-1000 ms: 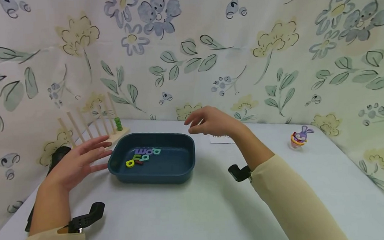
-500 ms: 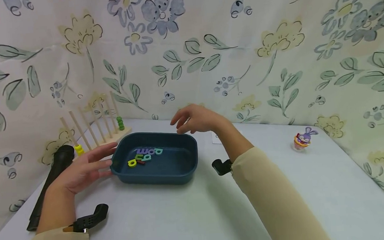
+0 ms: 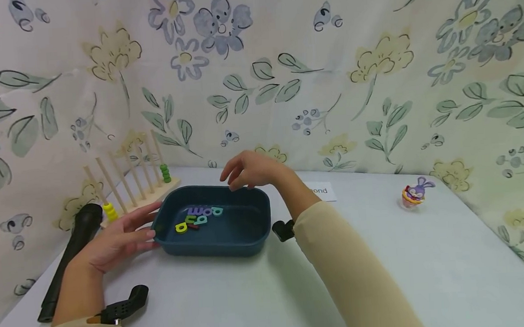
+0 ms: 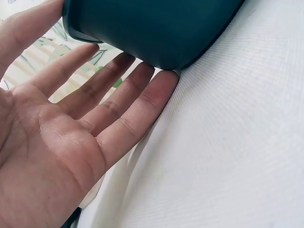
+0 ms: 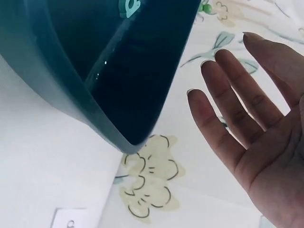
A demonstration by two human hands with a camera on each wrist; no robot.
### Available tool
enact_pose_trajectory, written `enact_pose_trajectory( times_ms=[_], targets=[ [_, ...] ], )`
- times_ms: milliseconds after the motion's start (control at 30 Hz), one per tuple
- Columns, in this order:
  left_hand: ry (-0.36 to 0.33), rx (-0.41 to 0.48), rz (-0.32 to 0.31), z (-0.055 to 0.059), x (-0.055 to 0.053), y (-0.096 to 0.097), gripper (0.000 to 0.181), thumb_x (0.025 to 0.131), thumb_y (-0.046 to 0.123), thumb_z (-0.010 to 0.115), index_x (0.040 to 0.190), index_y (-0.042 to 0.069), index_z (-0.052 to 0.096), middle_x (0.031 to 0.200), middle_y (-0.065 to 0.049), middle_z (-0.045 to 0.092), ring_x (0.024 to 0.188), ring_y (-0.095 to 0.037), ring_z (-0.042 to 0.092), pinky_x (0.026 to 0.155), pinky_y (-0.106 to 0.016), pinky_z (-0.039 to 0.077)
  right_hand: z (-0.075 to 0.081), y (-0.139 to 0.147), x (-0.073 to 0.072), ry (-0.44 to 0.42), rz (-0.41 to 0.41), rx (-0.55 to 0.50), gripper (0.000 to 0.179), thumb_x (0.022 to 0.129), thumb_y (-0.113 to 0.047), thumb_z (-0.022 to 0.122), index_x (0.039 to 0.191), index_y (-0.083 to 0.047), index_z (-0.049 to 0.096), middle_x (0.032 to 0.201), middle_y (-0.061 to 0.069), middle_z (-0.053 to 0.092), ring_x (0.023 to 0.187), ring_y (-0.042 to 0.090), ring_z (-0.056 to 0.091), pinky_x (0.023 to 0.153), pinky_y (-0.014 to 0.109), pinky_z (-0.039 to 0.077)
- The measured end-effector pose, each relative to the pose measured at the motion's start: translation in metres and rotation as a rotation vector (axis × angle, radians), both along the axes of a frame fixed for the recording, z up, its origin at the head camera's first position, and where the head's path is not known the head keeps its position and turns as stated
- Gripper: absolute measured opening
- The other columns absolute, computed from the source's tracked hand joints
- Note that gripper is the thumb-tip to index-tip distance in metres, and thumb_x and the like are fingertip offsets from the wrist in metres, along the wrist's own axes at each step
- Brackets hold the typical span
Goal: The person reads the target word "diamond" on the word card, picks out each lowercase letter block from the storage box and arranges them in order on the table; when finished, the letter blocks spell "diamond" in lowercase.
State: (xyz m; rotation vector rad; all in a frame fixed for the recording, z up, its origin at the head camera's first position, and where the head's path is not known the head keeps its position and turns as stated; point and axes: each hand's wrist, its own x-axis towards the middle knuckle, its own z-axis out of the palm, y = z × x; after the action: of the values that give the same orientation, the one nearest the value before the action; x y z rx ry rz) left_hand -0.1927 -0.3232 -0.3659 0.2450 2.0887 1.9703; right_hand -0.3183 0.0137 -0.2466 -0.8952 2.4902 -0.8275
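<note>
while the left hand (image 3: pixel 118 240), fingers extended and parted, touches the left end of one blue tray (image 3: pixel 239 229), the right hand (image 3: pixel 254 169), fingers loosely spread, hangs near its far rim, apart. contents: coloured letters (image 3: pixel 196 211), in the left half.

- Letters (image 3: pixel 197 212) lie in a tray (image 3: pixel 243 222).
- Left hand (image 3: pixel 120 238) touches its left end; right hand (image 3: pixel 254 168) is near its far rim.
- Peg rack (image 3: pixel 154 192): behind left hand.
- Right of tray: card (image 3: pixel 329 195), then figurine (image 3: pixel 413 194).
</note>
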Motion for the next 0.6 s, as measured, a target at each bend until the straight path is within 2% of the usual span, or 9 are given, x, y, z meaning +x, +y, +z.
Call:
enact_pose_trajectory(
  times_ms=[133,300,467,600],
  targets=[
    [0.0,0.007,0.001,0.0,0.0,0.002,0.066,0.106,0.013,0.056,0.165,0.025,0.028,0.149,0.013,0.044,0.124,-0.011,0.063,0.097,-0.041,0.059,-0.008,-0.003,-0.004,-0.013,-0.008,-0.008,0.026,0.095,-0.012,0.072,0.121,-0.016,0.075,0.118,0.003,0.075,0.108,0.02,0.068,0.084,0.034,0.06],
    [-0.014,0.01,-0.009,-0.004,0.0,0.003,0.064,0.108,0.017,0.052,0.166,0.023,0.025,0.151,0.012,0.043,0.125,-0.01,0.062,0.097,-0.042,0.058,-0.017,-0.009,-0.006,-0.022,0.007,0.033,0.027,0.095,-0.013,0.074,0.122,-0.016,0.076,0.121,0.003,0.074,0.107,0.02,0.067,0.084,0.035,0.059],
    [-0.016,-0.037,-0.005,-0.002,0.001,-0.001,0.069,0.107,0.014,0.054,0.166,0.027,0.022,0.162,-0.002,0.03,0.123,-0.007,0.061,0.096,-0.037,0.059,-0.022,-0.017,-0.01,-0.065,0.063,0.084,0.028,0.095,-0.012,0.073,0.122,-0.018,0.076,0.129,0.008,0.072,0.108,0.02,0.068,0.088,0.042,0.058],
    [-0.022,-0.066,-0.006,0.0,-0.001,0.002,0.071,0.106,0.014,0.056,0.166,0.028,0.021,0.168,-0.011,0.019,0.123,-0.004,0.059,0.097,-0.035,0.058,-0.019,-0.018,-0.01,-0.086,0.068,0.123,0.029,0.096,-0.012,0.073,0.124,-0.018,0.075,0.132,0.008,0.07,0.11,0.02,0.067,0.089,0.042,0.057]
  ],
)
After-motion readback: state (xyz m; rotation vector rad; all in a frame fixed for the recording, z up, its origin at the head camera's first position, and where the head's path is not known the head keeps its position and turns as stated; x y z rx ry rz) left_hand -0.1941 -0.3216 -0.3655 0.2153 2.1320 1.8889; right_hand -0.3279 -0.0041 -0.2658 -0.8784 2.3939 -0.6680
